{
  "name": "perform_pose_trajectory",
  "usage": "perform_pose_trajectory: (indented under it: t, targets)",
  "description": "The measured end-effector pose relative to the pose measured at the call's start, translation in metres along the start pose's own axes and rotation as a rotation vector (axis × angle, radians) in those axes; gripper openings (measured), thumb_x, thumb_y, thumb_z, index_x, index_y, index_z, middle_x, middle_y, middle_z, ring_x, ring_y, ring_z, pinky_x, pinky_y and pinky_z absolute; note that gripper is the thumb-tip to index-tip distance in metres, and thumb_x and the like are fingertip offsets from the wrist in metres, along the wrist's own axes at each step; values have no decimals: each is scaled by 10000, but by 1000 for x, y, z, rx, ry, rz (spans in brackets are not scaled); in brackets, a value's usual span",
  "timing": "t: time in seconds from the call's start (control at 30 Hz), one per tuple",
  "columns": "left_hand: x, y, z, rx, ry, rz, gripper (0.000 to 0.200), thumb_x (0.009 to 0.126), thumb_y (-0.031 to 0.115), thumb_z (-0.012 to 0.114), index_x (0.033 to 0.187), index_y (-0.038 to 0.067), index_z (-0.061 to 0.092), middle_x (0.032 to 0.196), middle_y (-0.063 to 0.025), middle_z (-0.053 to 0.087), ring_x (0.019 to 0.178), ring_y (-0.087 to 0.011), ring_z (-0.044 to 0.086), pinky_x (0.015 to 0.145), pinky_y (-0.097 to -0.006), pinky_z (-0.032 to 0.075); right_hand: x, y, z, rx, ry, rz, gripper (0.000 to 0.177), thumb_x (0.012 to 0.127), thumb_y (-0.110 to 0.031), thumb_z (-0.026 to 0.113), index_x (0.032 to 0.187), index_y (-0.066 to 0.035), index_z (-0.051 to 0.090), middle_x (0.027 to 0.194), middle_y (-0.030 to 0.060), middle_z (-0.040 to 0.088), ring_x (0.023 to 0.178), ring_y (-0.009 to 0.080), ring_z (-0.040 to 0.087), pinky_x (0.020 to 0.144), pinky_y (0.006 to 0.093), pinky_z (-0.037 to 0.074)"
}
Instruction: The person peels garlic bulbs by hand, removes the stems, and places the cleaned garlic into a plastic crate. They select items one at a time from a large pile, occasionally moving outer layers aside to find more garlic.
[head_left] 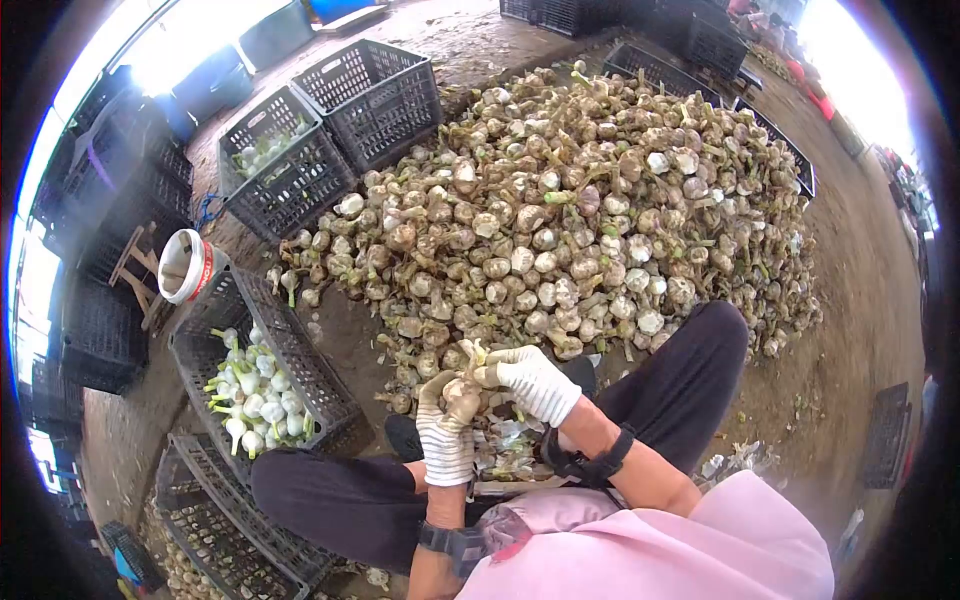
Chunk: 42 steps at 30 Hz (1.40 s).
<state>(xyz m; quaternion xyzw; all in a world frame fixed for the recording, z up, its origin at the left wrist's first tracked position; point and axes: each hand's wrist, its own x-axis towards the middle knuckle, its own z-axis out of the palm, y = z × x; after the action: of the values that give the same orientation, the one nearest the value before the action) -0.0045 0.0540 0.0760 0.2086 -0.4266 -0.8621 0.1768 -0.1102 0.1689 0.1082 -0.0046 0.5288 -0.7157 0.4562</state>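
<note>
Both hands wear striped, light-coloured gloves and meet in front of my knees. In my left hand (443, 430) is a brownish garlic bulb (461, 400), its fingers wrapped round the side. My right hand (530, 381) pinches the upper part of the same bulb, at the pale stem and skin. Just beyond the hands spreads a large heap of unpeeled garlic (560, 240). Below them, between my legs, lie loose garlic skins (505, 447). Cleaned white garlic bulbs with green stems (262, 395) fill part of a black crate (300, 345) on the left.
Two black plastic crates (385, 105) stand behind the heap at left, one holding some pale bulbs. A white bucket (187, 268) with red lettering is beside the left crate. Another black crate (230, 520) sits at lower left. Dark stacked crates (105, 310) line the far left.
</note>
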Motion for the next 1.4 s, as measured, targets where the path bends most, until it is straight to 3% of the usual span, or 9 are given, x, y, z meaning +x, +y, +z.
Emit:
perform_pose_trajectory:
  t: [0.23,0.47,0.77,0.83,0.97,1.07,1.13,1.23,1.4]
  targets:
    - [1,5,0,114,33,12,496,702,65,773,1122,24,514,1027,-61,553,916,-145,547,811,-295,489,-4,2,-11,74,-88,-52,257,781,-113,636,998,22,664,831,40,658,739,94,601,660,254,509]
    - [3,2,-2,797,-65,637,507,650,-15,782,1081,32,519,1028,-36,539,937,-151,531,860,-284,444,1,4,5,104,-56,-13,284,744,-52,606,1020,-19,662,852,29,647,733,86,579,656,239,498]
    - [13,-4,-18,-327,226,-390,277,835,295,620,1013,85,585,894,-73,628,744,-174,612,583,-300,529,29,44,-8,-338,-51,-467,217,752,0,495,906,-3,648,888,39,657,751,123,557,675,282,468]
    - [22,-13,-44,-548,2,-516,327,858,414,569,949,102,602,914,-90,637,849,-165,612,708,-318,526,37,47,-10,-1181,206,-718,231,742,1,502,932,-15,633,967,91,643,879,164,586,770,296,469]
    - [16,16,5,-158,430,-350,337,881,448,545,915,116,596,813,-33,622,679,-151,598,537,-249,487,6,15,1,-35,-173,-61,246,755,-56,617,1000,-36,630,962,44,640,828,121,598,744,256,482]
    - [15,-4,-1,-175,276,-216,369,906,422,542,1003,70,598,837,-22,599,730,-115,573,650,-240,491,9,26,4,20,-3,28,260,749,-85,641,1004,-30,631,850,18,645,712,99,594,613,257,504]
    - [10,-3,1,393,77,161,422,900,155,598,1274,17,458,906,-38,571,783,-86,519,752,-209,440,10,25,5,150,22,40,194,741,-99,645,922,-28,648,792,14,639,659,108,589,569,262,496]
    - [5,-8,2,366,43,422,428,912,159,581,1290,24,431,819,17,507,666,-45,453,612,-182,427,14,27,4,34,60,5,160,724,-54,594,862,-7,661,705,6,620,593,86,547,511,250,453]
    - [8,19,10,-221,372,-289,349,913,370,541,1093,72,567,766,-28,586,605,-126,572,489,-225,477,19,35,-2,-339,-31,-295,203,691,-15,520,808,18,683,580,-24,559,535,45,433,469,241,369]
